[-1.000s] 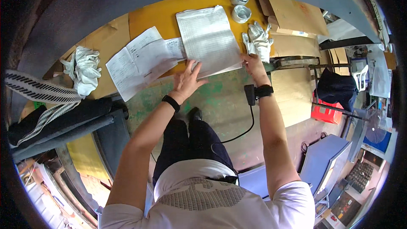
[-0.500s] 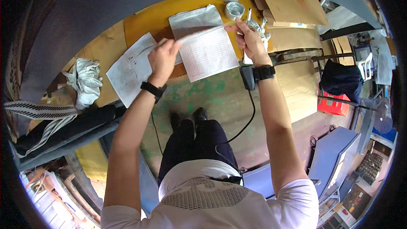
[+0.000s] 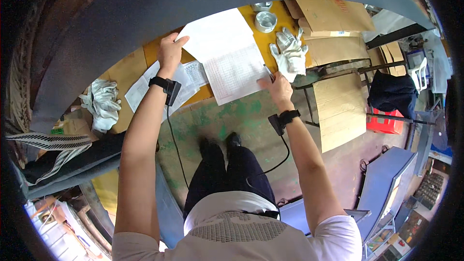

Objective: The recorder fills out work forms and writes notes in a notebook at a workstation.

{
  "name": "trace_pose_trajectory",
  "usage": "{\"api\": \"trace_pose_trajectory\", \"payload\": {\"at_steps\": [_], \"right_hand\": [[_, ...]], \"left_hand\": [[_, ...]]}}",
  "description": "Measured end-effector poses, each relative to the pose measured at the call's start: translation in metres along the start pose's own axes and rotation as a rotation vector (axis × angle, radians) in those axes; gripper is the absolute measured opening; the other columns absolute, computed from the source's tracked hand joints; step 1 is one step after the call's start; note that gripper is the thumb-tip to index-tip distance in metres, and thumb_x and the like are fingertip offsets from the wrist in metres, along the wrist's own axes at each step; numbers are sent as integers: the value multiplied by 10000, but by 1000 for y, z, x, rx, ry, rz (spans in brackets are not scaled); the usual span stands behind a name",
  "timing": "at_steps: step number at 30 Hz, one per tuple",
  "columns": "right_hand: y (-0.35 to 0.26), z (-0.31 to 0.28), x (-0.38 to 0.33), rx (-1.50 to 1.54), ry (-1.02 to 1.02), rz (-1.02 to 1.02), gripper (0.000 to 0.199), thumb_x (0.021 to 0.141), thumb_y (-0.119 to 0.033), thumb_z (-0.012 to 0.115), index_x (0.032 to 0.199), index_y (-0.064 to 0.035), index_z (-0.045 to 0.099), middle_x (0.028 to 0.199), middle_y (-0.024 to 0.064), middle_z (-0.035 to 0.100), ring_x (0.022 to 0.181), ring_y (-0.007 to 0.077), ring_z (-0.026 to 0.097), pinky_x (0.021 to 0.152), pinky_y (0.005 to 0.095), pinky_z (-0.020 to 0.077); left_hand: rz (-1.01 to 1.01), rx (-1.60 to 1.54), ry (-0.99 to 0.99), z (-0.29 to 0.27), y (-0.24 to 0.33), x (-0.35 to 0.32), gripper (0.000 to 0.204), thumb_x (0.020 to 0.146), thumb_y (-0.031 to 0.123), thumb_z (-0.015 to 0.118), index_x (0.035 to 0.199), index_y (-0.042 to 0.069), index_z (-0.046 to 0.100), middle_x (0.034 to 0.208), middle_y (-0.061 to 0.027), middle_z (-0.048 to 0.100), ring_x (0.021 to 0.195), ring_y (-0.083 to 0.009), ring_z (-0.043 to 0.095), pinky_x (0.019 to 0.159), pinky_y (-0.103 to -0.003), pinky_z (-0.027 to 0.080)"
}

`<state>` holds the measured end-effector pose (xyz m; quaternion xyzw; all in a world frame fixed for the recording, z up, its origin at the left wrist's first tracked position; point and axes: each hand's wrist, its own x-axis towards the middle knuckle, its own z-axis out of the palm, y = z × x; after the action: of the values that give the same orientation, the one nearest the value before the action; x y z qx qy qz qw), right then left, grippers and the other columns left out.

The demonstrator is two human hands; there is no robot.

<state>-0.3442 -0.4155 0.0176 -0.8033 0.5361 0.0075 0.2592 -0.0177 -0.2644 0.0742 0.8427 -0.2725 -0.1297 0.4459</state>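
A stapled-looking set of papers lies on the yellow-orange table, with a printed grid sheet (image 3: 234,75) nearer me and a blank white sheet (image 3: 217,34) beyond it. At the blank sheet's left edge, my left hand (image 3: 170,54) grips the paper between thumb and fingers. My right hand (image 3: 279,89) is closed around a pen (image 3: 268,71) and rests by the right edge of the grid sheet. Other loose papers (image 3: 142,89) lie left of the set, partly hidden by my left forearm. White work gloves (image 3: 290,53) lie just beyond my right hand.
A round metal part (image 3: 265,21) sits near the table's far side, another (image 3: 262,7) behind it. Crumpled white gloves (image 3: 102,104) lie at left. Cardboard (image 3: 333,14) stands at right, near a dark cloth (image 3: 392,93) and a red crate (image 3: 384,122). Cables hang from both wrist straps.
The sheet that was blurred between my hands now lies back, blank side up. My left hand has moved left and away from me; my right hand has come nearer, uncovering the gloves.
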Motion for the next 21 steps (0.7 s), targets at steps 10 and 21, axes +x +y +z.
{"api": "trace_pose_trajectory", "payload": {"at_steps": [10, 21], "right_hand": [[-7, -9, -7, 51, 23, 54, 365, 781, -386, 752, 961, -71, 704, 882, 153, 714, 854, 337, 694, 755, 431, 544], [-9, -5, -9, 37, 247, -37, 278, 816, -318, 725, 945, -73, 708, 904, 154, 707, 862, 348, 684, 762, 445, 536]], "left_hand": [[39, -81, -121, 4, 21, -11, 268, 813, 241, 729, 919, -5, 732, 832, -114, 738, 749, -197, 684, 702, -338, 498], [43, -30, -270, 24, 3, -29, 592, 726, 296, 833, 1098, -121, 638, 1018, -249, 705, 949, -320, 688, 858, -372, 516]]}}
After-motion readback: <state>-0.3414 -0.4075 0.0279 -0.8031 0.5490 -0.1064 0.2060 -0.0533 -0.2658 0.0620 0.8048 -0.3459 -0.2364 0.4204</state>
